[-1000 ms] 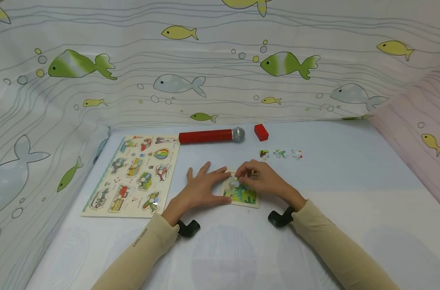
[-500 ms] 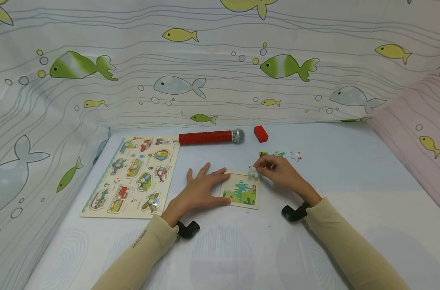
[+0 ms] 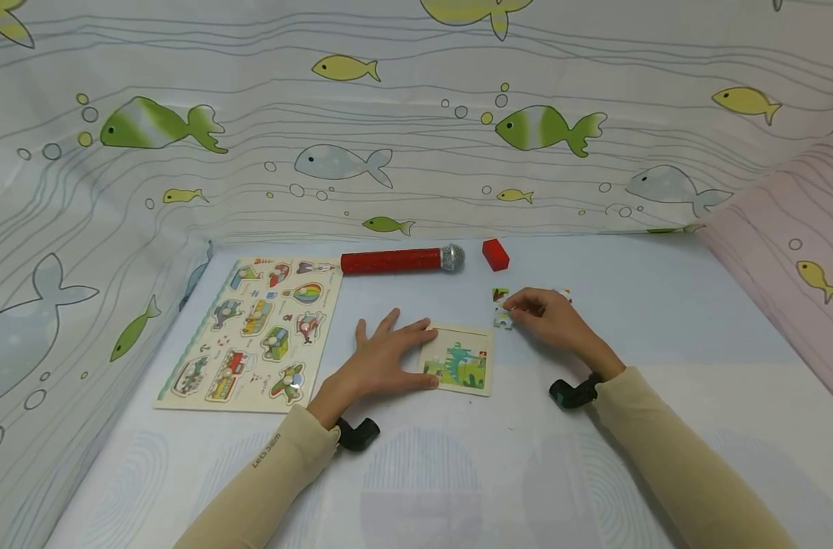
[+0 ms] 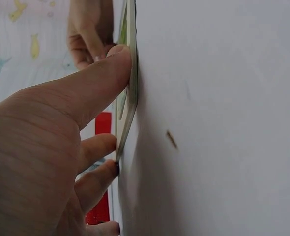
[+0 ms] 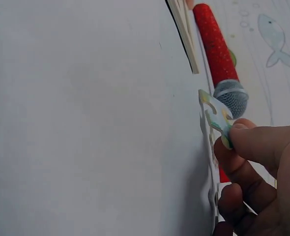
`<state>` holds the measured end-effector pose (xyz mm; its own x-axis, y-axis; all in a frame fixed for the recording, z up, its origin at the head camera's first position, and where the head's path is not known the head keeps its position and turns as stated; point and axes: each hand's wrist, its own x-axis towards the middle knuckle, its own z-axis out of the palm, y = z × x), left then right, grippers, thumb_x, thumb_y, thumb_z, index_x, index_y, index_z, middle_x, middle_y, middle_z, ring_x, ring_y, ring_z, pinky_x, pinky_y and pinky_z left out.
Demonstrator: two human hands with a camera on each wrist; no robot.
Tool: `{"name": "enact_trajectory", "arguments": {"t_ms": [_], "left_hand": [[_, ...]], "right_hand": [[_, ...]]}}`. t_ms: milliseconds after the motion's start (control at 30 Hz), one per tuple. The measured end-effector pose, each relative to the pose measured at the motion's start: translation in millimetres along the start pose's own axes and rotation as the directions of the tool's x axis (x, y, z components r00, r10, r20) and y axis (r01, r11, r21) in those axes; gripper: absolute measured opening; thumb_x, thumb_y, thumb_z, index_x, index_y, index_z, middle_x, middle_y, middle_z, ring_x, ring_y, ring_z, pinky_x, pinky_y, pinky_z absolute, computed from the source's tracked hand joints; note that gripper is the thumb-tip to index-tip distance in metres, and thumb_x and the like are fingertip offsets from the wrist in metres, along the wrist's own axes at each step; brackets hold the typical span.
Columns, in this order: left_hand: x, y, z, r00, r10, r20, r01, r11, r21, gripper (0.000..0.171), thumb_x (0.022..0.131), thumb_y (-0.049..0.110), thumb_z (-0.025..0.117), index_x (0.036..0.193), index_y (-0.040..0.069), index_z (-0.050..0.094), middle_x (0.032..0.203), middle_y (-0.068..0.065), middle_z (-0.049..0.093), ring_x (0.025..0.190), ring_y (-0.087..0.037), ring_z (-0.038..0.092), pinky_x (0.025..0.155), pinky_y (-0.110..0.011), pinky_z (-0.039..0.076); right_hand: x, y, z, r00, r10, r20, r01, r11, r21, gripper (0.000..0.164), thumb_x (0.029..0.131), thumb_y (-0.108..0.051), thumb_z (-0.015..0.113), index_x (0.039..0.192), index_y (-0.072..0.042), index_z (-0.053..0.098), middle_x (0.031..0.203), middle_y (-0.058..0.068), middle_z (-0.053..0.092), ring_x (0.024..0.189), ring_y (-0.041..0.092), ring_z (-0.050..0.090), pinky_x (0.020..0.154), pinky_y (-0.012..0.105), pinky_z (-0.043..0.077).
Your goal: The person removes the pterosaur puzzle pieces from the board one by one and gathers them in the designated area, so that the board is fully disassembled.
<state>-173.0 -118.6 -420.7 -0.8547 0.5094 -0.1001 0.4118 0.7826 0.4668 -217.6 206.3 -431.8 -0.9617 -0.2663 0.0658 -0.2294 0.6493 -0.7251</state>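
My left hand [image 3: 382, 358] spreads over the left side of a small wooden puzzle board [image 3: 455, 393]. Its thumb rests on the near left corner, and fingertips touch the far left corner. The board shows a green dinosaur picture in its lower part and a bare wooden strip along the top. My right hand [image 3: 550, 320] pinches a jigsaw piece [image 3: 502, 319] between thumb and fingers, right of the board. In the right wrist view this jigsaw piece [image 5: 217, 115] is tilted just above the table. A brown-green piece [image 3: 500, 294] lies behind it; other loose pieces are partly hidden by the hand.
A large peg puzzle board [image 3: 252, 358] with vehicle pictures lies on the left. A red microphone [image 3: 401, 260] and a red block [image 3: 495, 255] lie at the back. Fish-patterned curtain [image 3: 416, 122] stands behind the table.
My right hand has lifted the jigsaw piece off the top of the small board and carried it right, close to the loose pieces. My left hand stays in place on the board.
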Motion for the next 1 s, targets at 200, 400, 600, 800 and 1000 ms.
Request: {"name": "enact_trajectory", "arguments": {"t_ms": [200, 400, 600, 800, 1000], "left_hand": [[0.8, -0.7, -0.4, 1.0, -0.002, 0.003, 0.002, 1.0, 0.005, 0.078, 0.083, 0.056, 0.077, 0.151, 0.029, 0.051, 0.165, 0.006, 0.038, 0.16, -0.037, 0.009, 0.113, -0.08, -0.006], [2.3, -0.5, -1.1, 1.0, 0.002, -0.003, -0.001, 1.0, 0.011, 0.078, 0.082, 0.055, 0.078, 0.15, 0.028, 0.052, 0.164, 0.006, 0.038, 0.16, -0.038, 0.01, 0.113, -0.081, -0.005], [1.0, 0.4, -0.9, 1.0, 0.006, -0.003, -0.006, 1.0, 0.0, 0.077, 0.082, 0.055, 0.079, 0.15, 0.028, 0.053, 0.164, 0.006, 0.039, 0.16, -0.038, 0.009, 0.113, -0.08, -0.006], [-0.2, -1.2, 1.2, 1.0, 0.004, 0.009, -0.004, 1.0, 0.005, 0.077, 0.083, 0.056, 0.077, 0.151, 0.029, 0.052, 0.165, 0.006, 0.038, 0.16, -0.038, 0.008, 0.113, -0.08, -0.006], [0.4, -2.5, 1.6, 1.0, 0.011, 0.001, -0.011, 1.0, 0.009, 0.076, 0.083, 0.056, 0.077, 0.15, 0.028, 0.052, 0.165, 0.006, 0.038, 0.159, -0.039, 0.009, 0.112, -0.081, -0.005]], "right_hand": [[2.5, 2.2, -2.1, 1.0, 0.001, 0.019, -0.001, 1.0, -0.012, 0.015, 0.097, -0.012, 0.067, 0.11, -0.014, 0.075, 0.1, 0.005, 0.071, 0.088, 0.021, 0.054, 0.078, 0.027, 0.044], [3.0, 2.5, -3.1, 1.0, -0.019, 0.025, 0.019, 1.0, -0.023, 0.016, 0.096, -0.013, 0.07, 0.111, -0.014, 0.075, 0.097, 0.004, 0.07, 0.086, 0.02, 0.054, 0.076, 0.026, 0.044], [1.7, 4.2, -2.0, 0.999, -0.023, 0.028, 0.025, 0.998, -0.055, 0.031, 0.086, -0.021, 0.083, 0.115, -0.012, 0.074, 0.102, 0.006, 0.067, 0.092, 0.021, 0.053, 0.082, 0.03, 0.042], [-0.6, 5.7, 0.2, 0.997, -0.067, 0.026, 0.069, 0.993, -0.096, 0.032, 0.083, -0.019, 0.085, 0.112, -0.009, 0.074, 0.104, 0.008, 0.066, 0.094, 0.022, 0.052, 0.084, 0.033, 0.041], [-1.9, 2.9, 0.7, 0.996, -0.085, 0.014, 0.086, 0.99, -0.11, 0.028, 0.085, -0.016, 0.083, 0.11, -0.007, 0.074, 0.103, 0.009, 0.067, 0.092, 0.022, 0.052, 0.081, 0.032, 0.042]]}}
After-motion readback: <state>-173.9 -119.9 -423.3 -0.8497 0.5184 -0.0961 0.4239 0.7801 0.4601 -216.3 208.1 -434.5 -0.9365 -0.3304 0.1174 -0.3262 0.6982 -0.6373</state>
